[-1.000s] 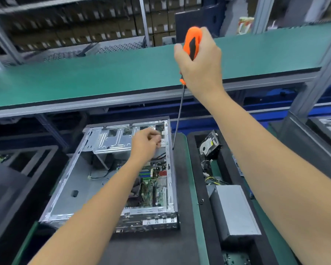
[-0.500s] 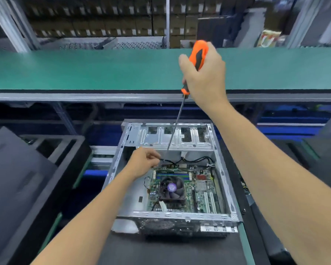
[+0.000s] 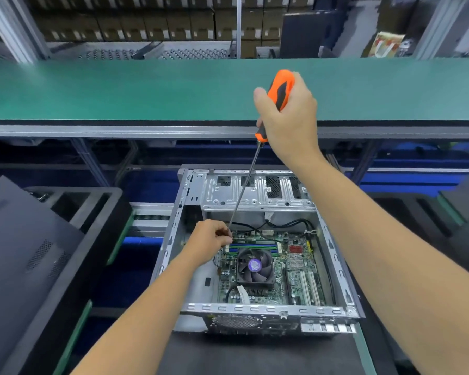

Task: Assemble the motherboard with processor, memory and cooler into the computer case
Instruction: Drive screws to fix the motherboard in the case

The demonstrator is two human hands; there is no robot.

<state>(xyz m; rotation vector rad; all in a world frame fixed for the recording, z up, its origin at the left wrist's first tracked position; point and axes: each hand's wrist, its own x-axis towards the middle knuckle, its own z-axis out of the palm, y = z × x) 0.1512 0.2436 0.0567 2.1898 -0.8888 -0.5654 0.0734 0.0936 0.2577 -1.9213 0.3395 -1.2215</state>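
Computer case (image 3: 333, 261) lies open in the near middle of the scene, with the motherboard (image 3: 295, 269) seated flat inside and its cooler (image 3: 255, 266) fan facing up, memory sticks (image 3: 252, 247) just beyond it. Right hand (image 3: 290, 117) has its fingers clenched round the orange handle of a long screwdriver (image 3: 279, 90), whose shaft slants down to the board's far left corner. Left hand (image 3: 209, 240) pinches the tip there with curled fingers. A green shelf (image 3: 119, 87) spans the far side.
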